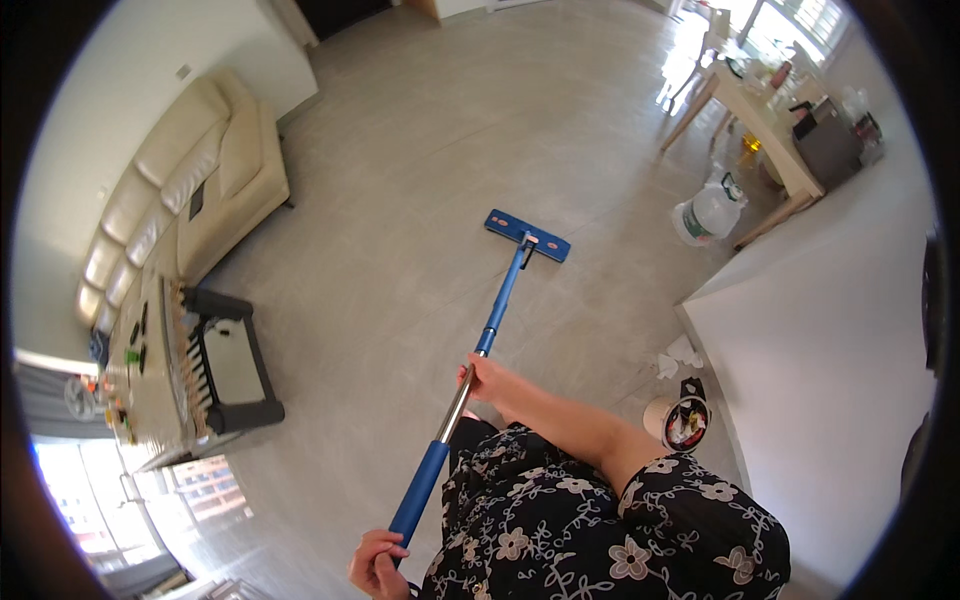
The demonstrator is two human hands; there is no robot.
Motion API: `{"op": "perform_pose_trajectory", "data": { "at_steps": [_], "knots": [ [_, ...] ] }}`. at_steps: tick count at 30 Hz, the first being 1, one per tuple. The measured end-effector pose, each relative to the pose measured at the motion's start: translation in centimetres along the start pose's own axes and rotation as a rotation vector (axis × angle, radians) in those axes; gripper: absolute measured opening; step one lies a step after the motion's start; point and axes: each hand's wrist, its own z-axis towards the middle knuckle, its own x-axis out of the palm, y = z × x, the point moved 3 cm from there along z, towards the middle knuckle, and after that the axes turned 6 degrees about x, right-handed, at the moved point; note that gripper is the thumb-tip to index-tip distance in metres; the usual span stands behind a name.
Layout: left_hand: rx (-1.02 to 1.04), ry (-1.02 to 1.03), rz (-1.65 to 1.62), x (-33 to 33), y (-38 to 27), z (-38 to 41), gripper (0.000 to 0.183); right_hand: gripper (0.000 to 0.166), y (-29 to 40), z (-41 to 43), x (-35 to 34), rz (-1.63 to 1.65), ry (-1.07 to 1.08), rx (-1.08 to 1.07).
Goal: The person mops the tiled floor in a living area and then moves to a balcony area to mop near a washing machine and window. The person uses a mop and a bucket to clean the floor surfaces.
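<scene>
A blue flat mop slants away from my body, and both hands are on its pole. My left hand is closed around the end of the blue grip, low in the view. Higher up, my right hand holds the bare metal part of the pole. The wide blue mop head rests flat on the grey tiled floor ahead of me. Its pad underneath is hidden.
A cream leather sofa and a covered table stand at left. Along the right wall are a waste bin, scraps of white paper, a large plastic water bottle and a wooden table crowded with items.
</scene>
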Motion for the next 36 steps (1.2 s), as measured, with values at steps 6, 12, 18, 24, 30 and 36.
{"op": "perform_pose_trajectory", "data": {
  "at_steps": [6, 12, 18, 24, 30, 36],
  "knots": [
    [0.186, 0.076, -0.088, 3.3, -0.9, 11.9, 0.018, 0.011, 3.2, -2.9, 8.2, -0.085, 0.216, -0.002],
    [0.379, 0.375, -0.089, 7.0, 0.2, 25.1, 0.016, 0.013, 8.0, -3.7, 17.8, -0.105, 0.272, -0.003],
    [0.401, 0.697, -0.221, 15.4, 0.1, 38.6, 0.017, 0.02, 18.7, -0.7, 25.2, 0.018, 0.212, -0.126],
    [0.46, 1.075, -0.153, 27.0, 1.0, 48.0, 0.008, 0.017, 32.4, 2.3, 29.0, 0.119, 0.282, -0.262],
    [0.469, 1.006, -0.196, 39.6, 4.6, 54.5, 0.018, 0.014, 47.3, 4.9, 30.6, 0.158, 0.155, -0.357],
    [0.317, 0.738, -0.318, 49.0, 5.6, 61.4, 0.028, 0.015, 59.2, 5.0, 35.6, 0.125, 0.071, -0.386]
  ]
}}
